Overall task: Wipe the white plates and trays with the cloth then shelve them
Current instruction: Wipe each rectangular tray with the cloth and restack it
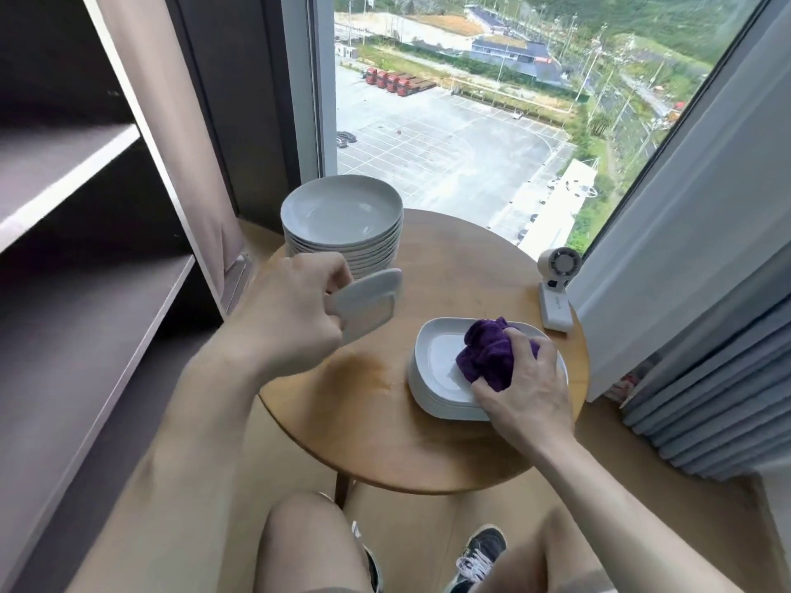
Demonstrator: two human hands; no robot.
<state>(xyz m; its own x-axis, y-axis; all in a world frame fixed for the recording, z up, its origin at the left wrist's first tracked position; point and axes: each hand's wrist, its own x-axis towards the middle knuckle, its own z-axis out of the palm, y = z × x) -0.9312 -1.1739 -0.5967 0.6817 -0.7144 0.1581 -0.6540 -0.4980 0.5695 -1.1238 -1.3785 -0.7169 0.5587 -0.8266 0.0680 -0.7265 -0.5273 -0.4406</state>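
My left hand (295,310) grips one white tray (368,303) by its edge and holds it tilted above the round wooden table (364,421). My right hand (524,387) holds a crumpled purple cloth (488,353) on the top tray of a stack of white rectangular trays (436,370) at the table's right. A tall stack of round white plates (342,216) stands at the table's far left, behind my left hand.
Open shelves (85,233) run along the left, just beside the table. A small white fan (556,288) stands at the table's right edge. A window is behind, with curtains (706,336) to the right. My knees and shoes are below the table.
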